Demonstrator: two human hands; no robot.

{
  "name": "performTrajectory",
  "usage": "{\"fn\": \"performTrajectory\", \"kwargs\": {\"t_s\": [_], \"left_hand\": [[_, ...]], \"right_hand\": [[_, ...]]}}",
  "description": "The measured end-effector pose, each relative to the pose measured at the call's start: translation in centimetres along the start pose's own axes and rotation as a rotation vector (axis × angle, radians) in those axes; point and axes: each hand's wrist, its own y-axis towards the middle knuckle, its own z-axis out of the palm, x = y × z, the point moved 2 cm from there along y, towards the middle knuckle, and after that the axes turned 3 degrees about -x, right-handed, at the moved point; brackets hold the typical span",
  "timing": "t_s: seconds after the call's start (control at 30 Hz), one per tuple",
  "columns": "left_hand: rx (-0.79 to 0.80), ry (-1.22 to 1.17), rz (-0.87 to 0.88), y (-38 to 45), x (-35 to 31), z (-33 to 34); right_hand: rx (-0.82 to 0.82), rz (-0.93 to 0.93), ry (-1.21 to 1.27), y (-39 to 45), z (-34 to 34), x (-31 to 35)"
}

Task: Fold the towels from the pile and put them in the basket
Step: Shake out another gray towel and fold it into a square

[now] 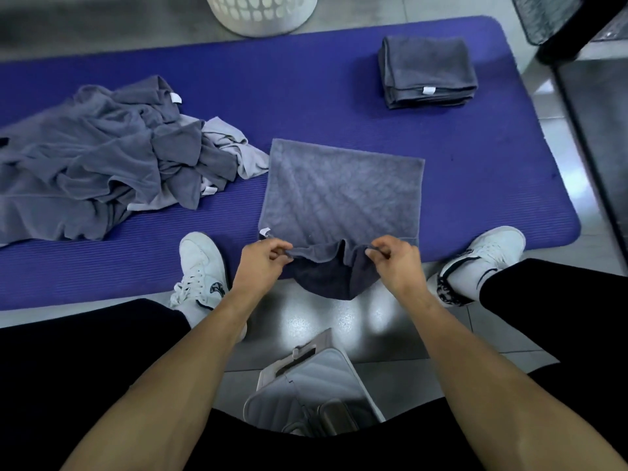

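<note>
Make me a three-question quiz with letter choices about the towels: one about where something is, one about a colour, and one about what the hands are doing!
1. Where is the folded stack?
A. on the mat's far right part
B. inside the basket
C. on the pile

2. What colour is the mat?
A. green
B. blue-purple
C. red

3. What are the hands doing?
A. resting on knees
B. pinching the towel's near edge
C. lifting the basket

Answers:
1 A: the folded stack sits on the mat, apart from the white basket and the pile.
2 B: the mat is blue-purple.
3 B: the left hand and right hand pinch the towel.
</note>
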Motion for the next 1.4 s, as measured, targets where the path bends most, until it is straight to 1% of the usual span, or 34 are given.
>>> {"fn": "performTrajectory", "kwargs": {"t_s": [0.07,0.17,0.27,0.4,0.53,0.57,0.6,0.63,0.7,0.73,0.77,0.8,0.83,0.9,0.97,1.0,1.07,1.17,1.23,1.27,1.3,1.4], "left_hand": [[-0.047,0.008,0.05,0.1,-0.8,-0.3],[-0.062,0.019,0.109,0.4,-2.2,-0.9],[-0.042,0.005,0.129,0.7,-4.0,-1.9],[-0.044,0.041,0.178,1.0,-7.7,-4.2],[0.061,0.165,0.217,1.9,-11.8,-6.8],[0.053,0.177,0.236,1.7,-13.4,-7.7],[0.004,0.162,0.256,1.8,-14.4,-8.2],[-0.097,0.093,0.283,1.6,-15.6,-8.9],[-0.311,-0.109,0.333,0.8,-17.6,-10.4],[-0.345,-0.136,0.352,0.3,-18.7,-11.1],[-0.331,-0.1,0.359,0.0,-19.7,-11.5],[-0.33,-0.071,0.361,-0.3,-20.4,-12.0],[-0.371,-0.103,0.369,-0.5,-21.1,-12.6],[-0.49,-0.304,0.391,-0.9,-22.7,-14.4],[-0.537,-0.403,0.445,-1.4,-24.4,-15.9],[-0.532,-0.384,0.472,-1.4,-25.1,-16.3],[-0.46,-0.204,0.486,0.1,-26.3,-16.2],[-0.284,0.087,0.348,4.4,-26.5,-15.5],[-0.234,0.239,0.274,6.8,-26.1,-14.9],[-0.249,0.236,0.26,7.7,-26.2,-14.7],[-0.279,0.17,0.267,8.4,-26.7,-14.8],[-0.386,-0.096,0.374,9.8,-29.1,-16.2]], "right_hand": [[-0.034,-0.033,-0.024,-0.3,-0.7,0.2],[-0.093,-0.078,0.066,-0.4,-2.1,0.7],[-0.074,-0.06,0.14,-0.3,-3.8,1.8],[-0.102,-0.092,0.186,0.1,-6.8,3.8],[-0.08,-0.123,0.144,0.7,-10.9,6.5],[-0.105,-0.142,0.144,0.5,-12.4,7.6],[-0.152,-0.163,0.165,0.3,-13.4,8.5],[-0.242,-0.192,0.216,-0.1,-14.6,9.5],[-0.477,-0.264,0.355,-1.6,-17.5,11.4],[-0.55,-0.293,0.385,-2.2,-18.9,12.4],[-0.559,-0.305,0.371,-2.6,-20.0,13.1],[-0.536,-0.307,0.324,-2.9,-20.9,13.6],[-0.522,-0.312,0.28,-3.1,-21.7,14.0],[-0.578,-0.345,0.293,-3.2,-23.5,14.7],[-0.65,-0.372,0.321,-3.4,-25.0,15.5],[-0.643,-0.368,0.304,-3.1,-25.3,15.9],[-0.555,-0.321,0.235,-1.4,-25.5,16.5],[-0.403,-0.201,0.073,1.8,-24.7,17.0],[-0.33,-0.163,0.016,3.7,-23.9,17.3],[-0.317,-0.16,0.029,4.4,-23.7,17.6],[-0.326,-0.171,0.071,5.2,-23.7,18.0],[-0.425,-0.23,0.259,7.2,-24.8,19.4]]}}
